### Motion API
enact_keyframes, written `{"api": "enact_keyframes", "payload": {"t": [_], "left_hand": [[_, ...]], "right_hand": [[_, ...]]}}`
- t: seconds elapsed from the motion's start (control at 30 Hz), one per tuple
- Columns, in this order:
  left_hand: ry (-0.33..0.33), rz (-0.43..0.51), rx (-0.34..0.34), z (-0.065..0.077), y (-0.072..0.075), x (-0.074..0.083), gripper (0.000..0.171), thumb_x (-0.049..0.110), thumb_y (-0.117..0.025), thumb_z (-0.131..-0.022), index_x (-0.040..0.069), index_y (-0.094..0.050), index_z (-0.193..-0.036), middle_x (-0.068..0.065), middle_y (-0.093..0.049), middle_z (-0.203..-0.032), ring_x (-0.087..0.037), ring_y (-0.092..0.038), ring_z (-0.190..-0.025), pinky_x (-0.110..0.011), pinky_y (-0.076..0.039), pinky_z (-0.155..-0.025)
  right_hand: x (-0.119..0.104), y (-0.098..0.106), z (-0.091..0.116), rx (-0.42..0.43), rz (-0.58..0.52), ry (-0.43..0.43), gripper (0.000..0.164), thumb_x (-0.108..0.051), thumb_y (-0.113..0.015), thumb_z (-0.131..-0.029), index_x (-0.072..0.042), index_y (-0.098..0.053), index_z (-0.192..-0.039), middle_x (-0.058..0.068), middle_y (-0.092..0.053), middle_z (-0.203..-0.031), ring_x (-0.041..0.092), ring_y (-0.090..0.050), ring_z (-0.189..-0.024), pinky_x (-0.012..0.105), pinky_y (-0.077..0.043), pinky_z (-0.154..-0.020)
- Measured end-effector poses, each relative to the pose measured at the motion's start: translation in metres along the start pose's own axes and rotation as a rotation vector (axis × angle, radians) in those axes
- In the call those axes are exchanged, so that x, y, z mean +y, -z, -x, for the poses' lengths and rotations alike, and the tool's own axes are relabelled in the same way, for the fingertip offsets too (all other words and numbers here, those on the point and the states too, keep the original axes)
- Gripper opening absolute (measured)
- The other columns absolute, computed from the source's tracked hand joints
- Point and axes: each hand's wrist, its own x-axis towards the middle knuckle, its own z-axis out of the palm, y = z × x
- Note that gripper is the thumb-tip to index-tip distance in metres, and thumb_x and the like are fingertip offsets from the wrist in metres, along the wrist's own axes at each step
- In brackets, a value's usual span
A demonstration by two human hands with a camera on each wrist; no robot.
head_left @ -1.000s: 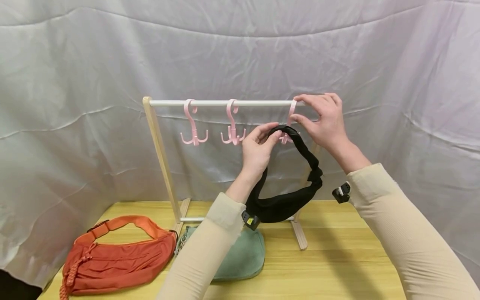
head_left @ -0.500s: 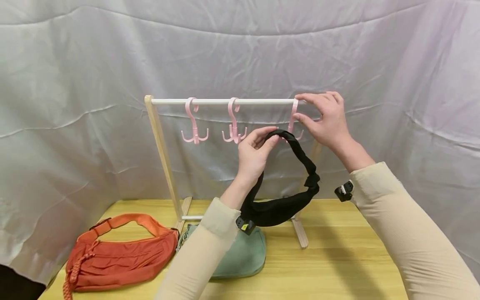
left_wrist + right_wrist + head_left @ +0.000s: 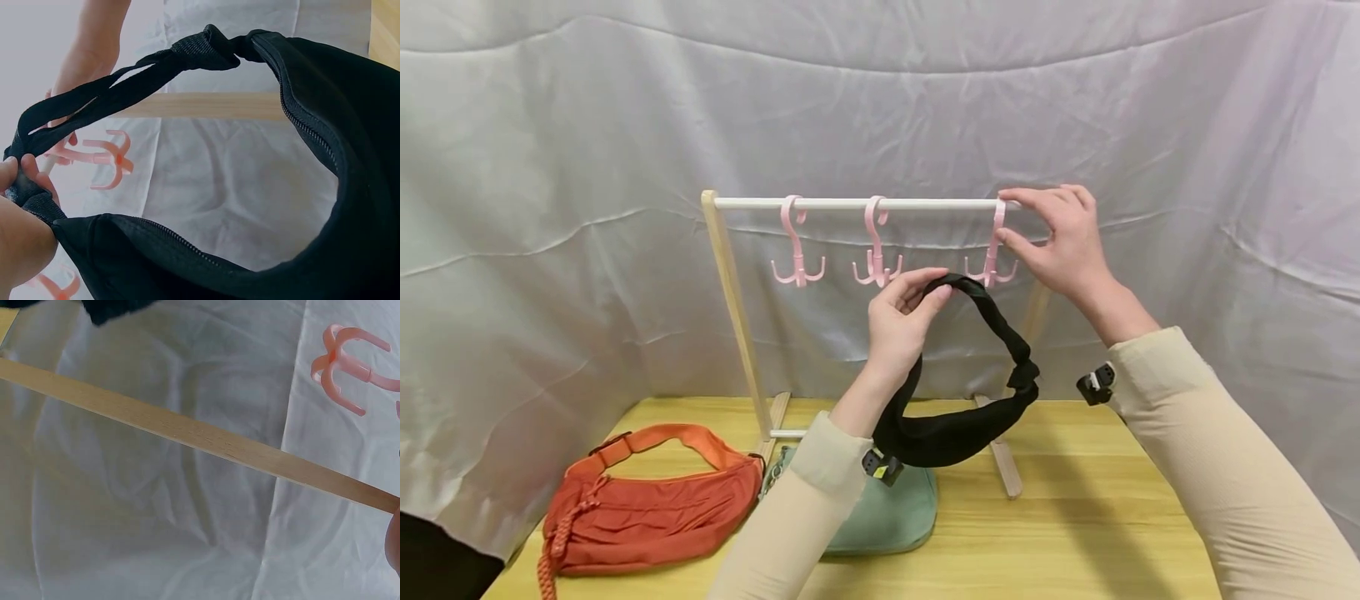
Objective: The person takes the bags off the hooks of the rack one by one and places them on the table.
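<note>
A black shoulder bag [image 3: 936, 437] with a zipper and knotted strap hangs in the air from my left hand [image 3: 898, 321], which pinches the top of the strap [image 3: 94, 100]. Its top is left of and slightly below the rightmost pink hook [image 3: 992, 250], whose prongs show in full. My right hand [image 3: 1063, 237] holds that hook near the rail, index finger at its top and thumb on its shank. In the right wrist view the pink prongs [image 3: 334, 362] hang free, and only a bit of the hand shows at the right edge.
Two more pink hooks [image 3: 793, 242] hang on the white rail [image 3: 835, 203] of a wooden-legged rack [image 3: 733, 317]. An orange-red bag [image 3: 655, 517] lies on the wooden table at left. Beside it a green bag [image 3: 891, 517] is partly behind my left sleeve. Grey cloth surrounds the table.
My left hand has drawn the black bag left and down, away from the rightmost hook, uncovering its prongs. My right hand keeps its hold on the hook. The head view has shifted slightly.
</note>
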Motion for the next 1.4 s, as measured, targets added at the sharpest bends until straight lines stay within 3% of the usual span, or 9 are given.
{"api": "enact_keyframes", "payload": {"t": [0.4,0.57,0.77,1.0,1.2,1.4], "left_hand": [[0.003,-0.015,-0.012,0.018,0.015,0.004,0.026,-0.006,-0.073,-0.093,-0.011,-0.070,-0.119,-0.012,-0.076,-0.106,-0.032,-0.075,-0.101,-0.035,-0.060,-0.093],[-0.005,-0.030,-0.001,0.023,0.027,0.004,0.026,-0.007,-0.073,-0.093,-0.011,-0.070,-0.118,-0.011,-0.076,-0.105,-0.023,-0.076,-0.098,-0.031,-0.060,-0.091],[-0.019,-0.055,-0.010,0.028,0.039,0.008,0.026,-0.006,-0.073,-0.093,-0.010,-0.070,-0.119,-0.010,-0.076,-0.107,-0.046,-0.071,-0.104,-0.032,-0.060,-0.091],[-0.016,-0.092,0.019,0.033,0.052,0.012,0.026,-0.006,-0.074,-0.093,-0.010,-0.071,-0.118,-0.011,-0.077,-0.106,-0.020,-0.075,-0.097,-0.029,-0.060,-0.090],[-0.002,-0.086,0.047,0.037,0.063,0.017,0.026,-0.007,-0.074,-0.092,-0.011,-0.070,-0.117,-0.006,-0.077,-0.103,-0.024,-0.076,-0.097,-0.028,-0.060,-0.089],[-0.001,-0.084,0.066,0.039,0.069,0.019,0.026,-0.008,-0.073,-0.092,-0.013,-0.070,-0.117,-0.004,-0.077,-0.102,-0.016,-0.076,-0.094,-0.025,-0.060,-0.087]], "right_hand": [[0.003,0.002,-0.001,-0.015,-0.008,-0.030,0.051,-0.019,-0.083,-0.086,-0.010,-0.069,-0.134,0.016,-0.072,-0.126,0.038,-0.060,-0.109,0.041,-0.026,-0.115],[0.004,0.002,0.000,-0.023,-0.010,-0.057,0.054,-0.018,-0.084,-0.085,-0.012,-0.068,-0.136,0.017,-0.071,-0.129,0.040,-0.060,-0.113,0.042,-0.024,-0.119],[0.001,0.004,0.003,0.007,-0.013,-0.093,0.058,-0.017,-0.085,-0.085,-0.012,-0.066,-0.140,0.017,-0.068,-0.135,0.040,-0.059,-0.121,0.047,-0.016,-0.126],[-0.004,0.002,0.006,0.023,-0.002,-0.082,0.064,-0.019,-0.083,-0.086,-0.011,-0.061,-0.146,0.014,-0.062,-0.145,0.039,-0.055,-0.130,0.052,-0.009,-0.127],[-0.009,0.000,0.011,0.011,0.037,-0.079,0.068,-0.026,-0.079,-0.088,-0.009,-0.055,-0.150,0.013,-0.055,-0.153,0.034,-0.046,-0.144,0.052,-0.002,-0.127],[-0.011,-0.005,0.023,0.024,0.066,-0.067,0.074,-0.030,-0.074,-0.090,-0.006,-0.048,-0.155,0.013,-0.049,-0.158,0.034,-0.037,-0.151,0.052,0.001,-0.127]]}}
